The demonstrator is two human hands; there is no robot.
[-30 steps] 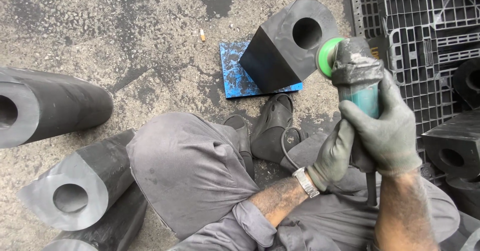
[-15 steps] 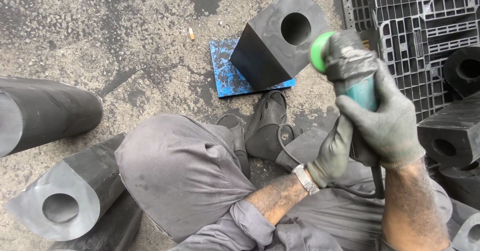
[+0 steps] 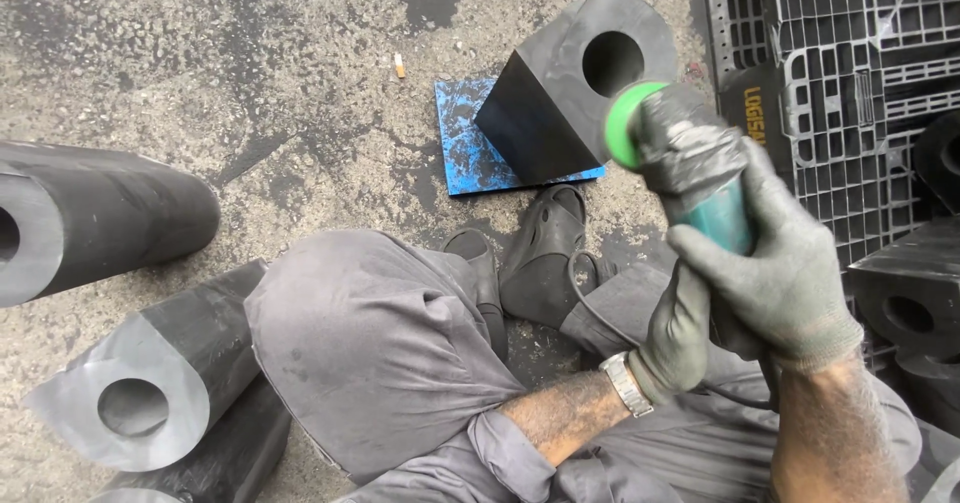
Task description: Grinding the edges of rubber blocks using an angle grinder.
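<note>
Seen from the head camera, both gloved hands, right (image 3: 775, 263) above left (image 3: 680, 338), stay closed around a teal angle grinder with green disc (image 3: 690, 168), now drawn nearer the black holed rubber block (image 3: 570, 93) on a blue mat (image 3: 465, 138).

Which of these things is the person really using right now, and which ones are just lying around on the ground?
In use:
- teal power grinder with green disc, held by the gloved right hand and gloved left hand
- black rubber block with round hole
- blue square mat under it

Lying about:
- black rubber cylinders
- black plastic pallet
- cigarette butt
</note>
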